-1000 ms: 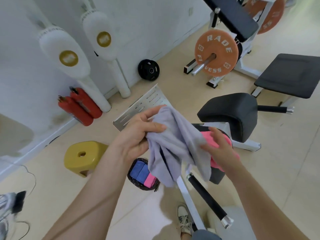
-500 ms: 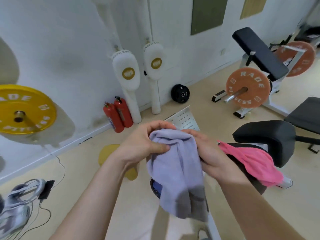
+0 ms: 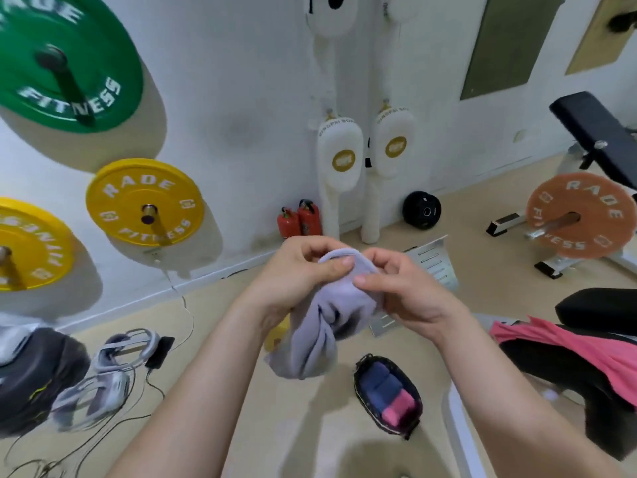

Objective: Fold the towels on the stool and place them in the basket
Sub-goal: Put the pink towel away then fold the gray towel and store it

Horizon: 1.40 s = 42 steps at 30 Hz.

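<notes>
I hold a lavender towel [image 3: 331, 312] up in front of me at chest height. My left hand [image 3: 300, 270] pinches its top edge from the left, and my right hand [image 3: 403, 284] pinches the same edge from the right, the two hands close together. The rest of the towel hangs down bunched. Below on the floor stands a small dark basket [image 3: 412, 424] holding folded blue and pink towels. A pink towel [image 3: 586, 346] lies draped over the black padded stool [image 3: 537, 360] at the right edge.
Yellow and green weight plates [image 3: 146, 201] hang on the white wall at left. Two red extinguishers [image 3: 298, 220] and white pads stand by the wall. A weight bench with an orange plate [image 3: 579, 215] is at the right. Headsets [image 3: 113, 370] and cables lie on the floor at left.
The view has tilted up toward the wall. My hands have lifted the lavender towel higher and drawn together on its top edge; the right hand has come off the pink towel.
</notes>
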Motion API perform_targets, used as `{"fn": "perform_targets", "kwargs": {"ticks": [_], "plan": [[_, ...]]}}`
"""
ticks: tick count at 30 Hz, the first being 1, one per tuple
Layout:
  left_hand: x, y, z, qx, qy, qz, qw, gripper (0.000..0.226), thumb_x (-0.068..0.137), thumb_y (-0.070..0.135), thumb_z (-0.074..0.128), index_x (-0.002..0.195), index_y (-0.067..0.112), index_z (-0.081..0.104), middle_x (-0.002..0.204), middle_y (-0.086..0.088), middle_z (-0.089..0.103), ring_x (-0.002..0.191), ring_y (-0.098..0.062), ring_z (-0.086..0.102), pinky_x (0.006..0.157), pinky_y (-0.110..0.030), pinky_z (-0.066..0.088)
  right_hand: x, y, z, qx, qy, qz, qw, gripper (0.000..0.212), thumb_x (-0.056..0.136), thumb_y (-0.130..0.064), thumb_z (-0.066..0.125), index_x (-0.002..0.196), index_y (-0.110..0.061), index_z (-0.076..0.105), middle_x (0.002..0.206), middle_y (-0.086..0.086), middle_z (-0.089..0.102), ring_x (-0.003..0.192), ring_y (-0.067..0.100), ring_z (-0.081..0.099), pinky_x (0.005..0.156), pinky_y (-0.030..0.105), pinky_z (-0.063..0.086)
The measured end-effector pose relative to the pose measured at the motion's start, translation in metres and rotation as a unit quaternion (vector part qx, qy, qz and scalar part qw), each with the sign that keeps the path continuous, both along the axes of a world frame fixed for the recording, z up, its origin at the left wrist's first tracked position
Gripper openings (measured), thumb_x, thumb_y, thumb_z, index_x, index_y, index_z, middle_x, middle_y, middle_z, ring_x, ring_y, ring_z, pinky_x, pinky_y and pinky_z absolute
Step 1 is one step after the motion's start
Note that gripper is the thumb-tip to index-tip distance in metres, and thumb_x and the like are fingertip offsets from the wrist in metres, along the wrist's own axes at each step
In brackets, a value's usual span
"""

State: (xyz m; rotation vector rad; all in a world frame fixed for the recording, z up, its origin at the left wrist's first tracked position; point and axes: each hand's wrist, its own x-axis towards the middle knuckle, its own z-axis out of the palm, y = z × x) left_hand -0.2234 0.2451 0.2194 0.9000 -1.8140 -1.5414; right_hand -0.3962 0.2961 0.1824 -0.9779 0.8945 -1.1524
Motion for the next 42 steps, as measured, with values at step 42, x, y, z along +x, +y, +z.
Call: {"fn": "perform_targets", "kwargs": {"ticks": [42], "plan": [[0.241, -0.487, -0.202, -0.078, -0.503, 0.058, 0.859, 0.026, 0.088, 0.017, 0.045, 0.085, 0.035, 0.063, 0.094, 0.007, 0.068, 0.09, -0.018, 0.061, 0.071, -0.029, 0.048, 0.034, -0.462, -0.1, 0.189, 0.474, 0.155, 0.846, 0.036, 0.087, -0.035, 0.067, 0.069, -0.003, 0.063, 0.055, -0.004, 0.051, 0.05, 0.006, 0.042, 0.049, 0.017, 0.031]]}}
